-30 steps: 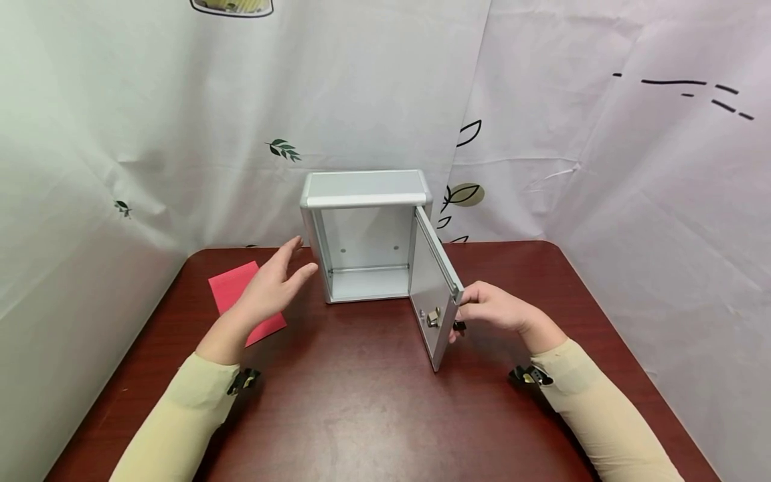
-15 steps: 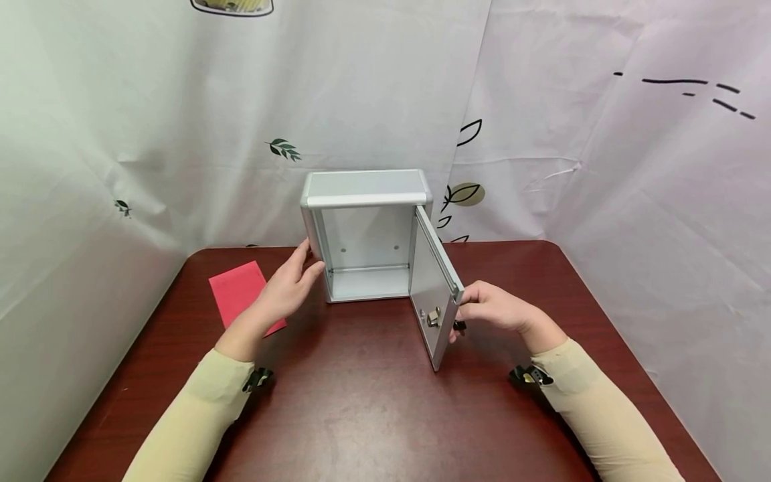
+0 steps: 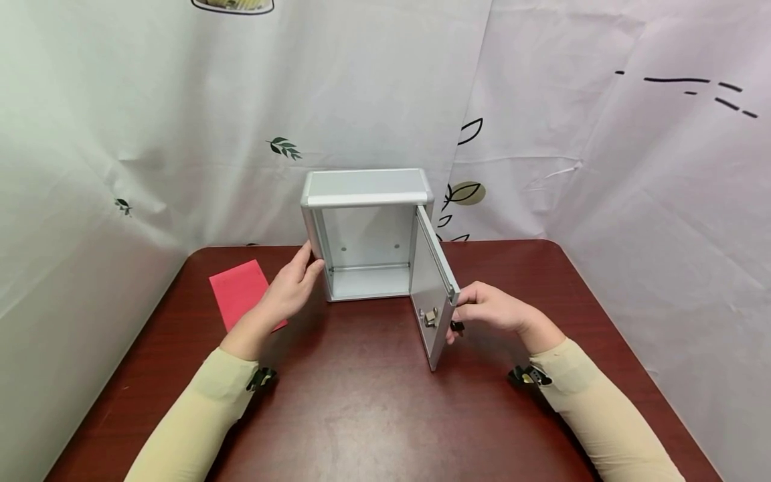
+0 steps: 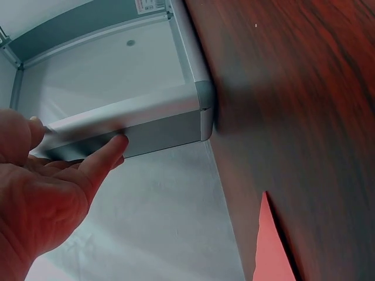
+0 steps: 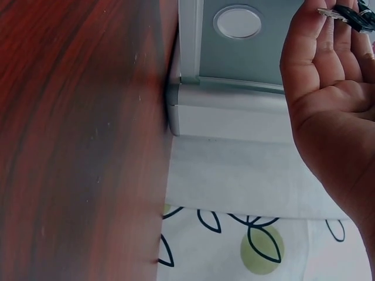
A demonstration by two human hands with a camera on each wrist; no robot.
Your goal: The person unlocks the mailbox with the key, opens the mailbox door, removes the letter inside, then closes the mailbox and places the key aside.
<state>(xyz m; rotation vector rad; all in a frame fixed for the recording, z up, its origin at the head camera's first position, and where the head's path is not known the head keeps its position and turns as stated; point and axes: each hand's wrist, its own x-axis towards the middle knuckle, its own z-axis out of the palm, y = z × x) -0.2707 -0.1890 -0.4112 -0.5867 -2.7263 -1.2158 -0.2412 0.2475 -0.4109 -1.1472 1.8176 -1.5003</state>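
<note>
A silver metal box point(image 3: 364, 182) stands upright at the back of the table, its hinged door point(image 3: 431, 288) swung out to the right. My left hand point(image 3: 290, 288) rests against the box's left side, thumb by the front edge. In the left wrist view the fingers point(image 4: 105, 155) lie along the outer wall. At the door's free edge, my right hand point(image 3: 496, 306) holds a black-headed key point(image 3: 458, 327) on the outer face; the right wrist view shows black keys point(image 5: 351, 19) by the curled fingers. A lock point(image 3: 430, 318) sits on the door's inner face.
A red envelope point(image 3: 237, 291) lies on the dark reddish table point(image 3: 361, 402), partly under the left forearm. White printed curtains point(image 3: 373, 80) hang behind and on both sides. The box's inside shows bare walls and floor.
My left hand has moved right, from above the envelope to the box's side. The door's free edge has shifted slightly left with my right hand still at it.
</note>
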